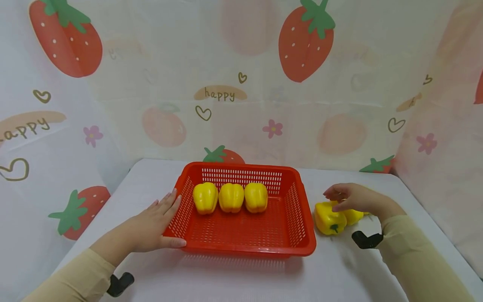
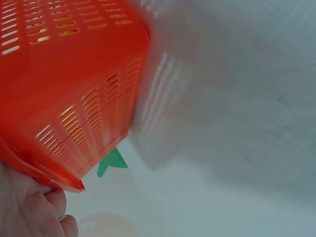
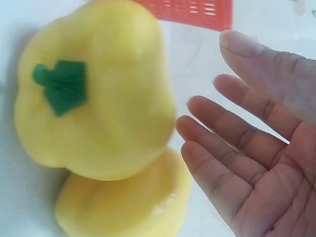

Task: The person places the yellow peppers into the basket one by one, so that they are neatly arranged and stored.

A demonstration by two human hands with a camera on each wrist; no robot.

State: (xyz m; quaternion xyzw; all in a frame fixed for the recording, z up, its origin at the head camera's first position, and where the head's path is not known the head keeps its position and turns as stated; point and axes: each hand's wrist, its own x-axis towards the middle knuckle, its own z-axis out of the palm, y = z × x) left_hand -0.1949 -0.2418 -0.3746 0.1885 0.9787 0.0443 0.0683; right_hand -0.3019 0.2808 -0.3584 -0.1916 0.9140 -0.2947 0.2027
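A red perforated plastic basket (image 1: 249,250) has three yellow bell peppers (image 1: 231,198) in a row along its back half. My left hand (image 1: 151,226) rests on the basket's left rim with its fingers straight and thumb at the front corner. Right of the basket lies another yellow bell pepper (image 1: 329,219), its green stem (image 3: 61,86) showing in the right wrist view. A further yellow pepper (image 3: 123,207) sits against it, partly hidden. Over these two hovers my right hand (image 1: 360,199), fingers loosely bent and apart, holding nothing.
The basket and peppers stand on a white-covered table (image 1: 226,285). Behind and at both sides hangs a pale curtain (image 1: 241,138) printed with strawberries, hearts and flowers. Black straps (image 1: 120,284) show at both sleeves.
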